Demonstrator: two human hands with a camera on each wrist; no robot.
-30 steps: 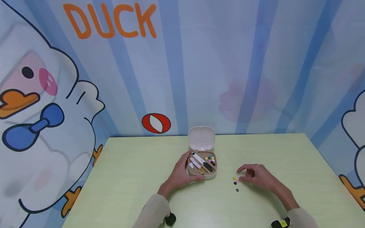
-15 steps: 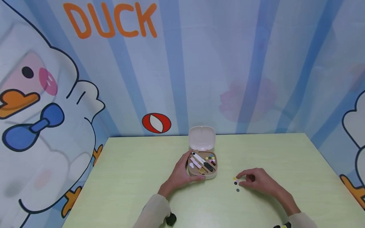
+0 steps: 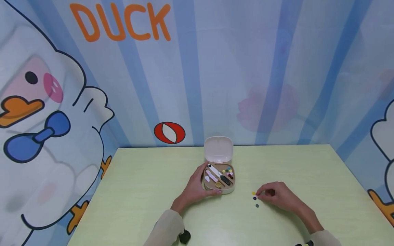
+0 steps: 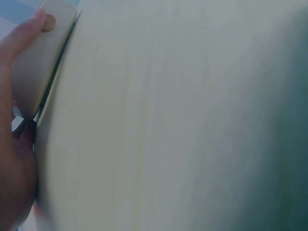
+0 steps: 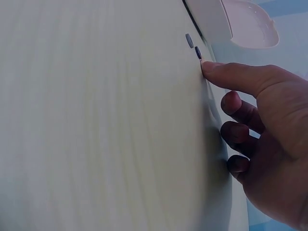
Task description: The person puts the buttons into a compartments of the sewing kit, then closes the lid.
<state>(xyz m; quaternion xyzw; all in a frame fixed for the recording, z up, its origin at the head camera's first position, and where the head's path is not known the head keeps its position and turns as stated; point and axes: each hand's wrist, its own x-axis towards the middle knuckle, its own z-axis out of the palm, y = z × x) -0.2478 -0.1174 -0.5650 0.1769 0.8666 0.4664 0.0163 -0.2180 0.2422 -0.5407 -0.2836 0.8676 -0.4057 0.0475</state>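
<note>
In the head view my left hand (image 3: 194, 187) grips the left side of an open sewing kit box (image 3: 227, 191), thumb along its front. Inside lie a white-and-black pen-like tool (image 3: 219, 174), a pink stick-like tool (image 3: 211, 176), a gold ring-like piece (image 3: 218, 185) and several coloured buttons (image 3: 230, 174). My right hand (image 3: 278, 194) is down at the table, thumb and forefinger pinching a small pink button, mostly hidden by the fingertips. Beside them lie a yellow button (image 3: 253, 193), a dark button (image 3: 254, 198) and a grey button (image 3: 257, 205).
The box's raised lid (image 3: 218, 149) stands at the back, close to the printed curtain (image 3: 215, 85). The pale table (image 3: 147, 177) ends against this curtain.
My right hand has come down and slightly nearer to me, and its thumb and forefinger have closed together at the pink button. My left hand stays on the box.
</note>
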